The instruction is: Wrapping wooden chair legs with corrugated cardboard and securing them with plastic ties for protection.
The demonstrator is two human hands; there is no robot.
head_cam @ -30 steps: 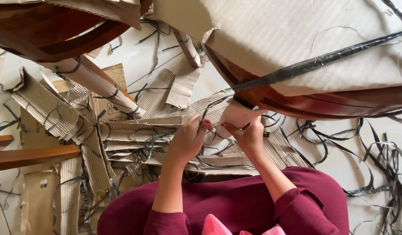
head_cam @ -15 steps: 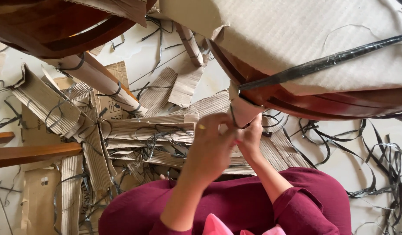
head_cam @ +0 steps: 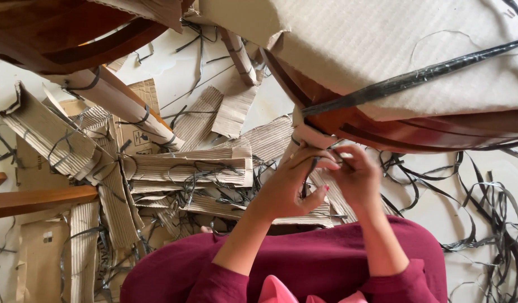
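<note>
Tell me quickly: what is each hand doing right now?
Left hand: fingers curled on the black strap at the wrapped leg.
Right hand: fingers pinching the same strap.

Both hands meet at the wrapped chair leg (head_cam: 309, 140), the left hand (head_cam: 287, 188) just left of the right hand (head_cam: 357, 177). Above them sits the cardboard-covered chair seat (head_cam: 382, 50). Corrugated cardboard strips (head_cam: 186, 168) lie on the floor (head_cam: 472, 191) to the left, loose straps (head_cam: 489, 213) to the right.

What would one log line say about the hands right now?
left hand: pinching black strap | right hand: on same strap | strap: around cardboard-wrapped chair leg | floor: cardboard scraps
</note>
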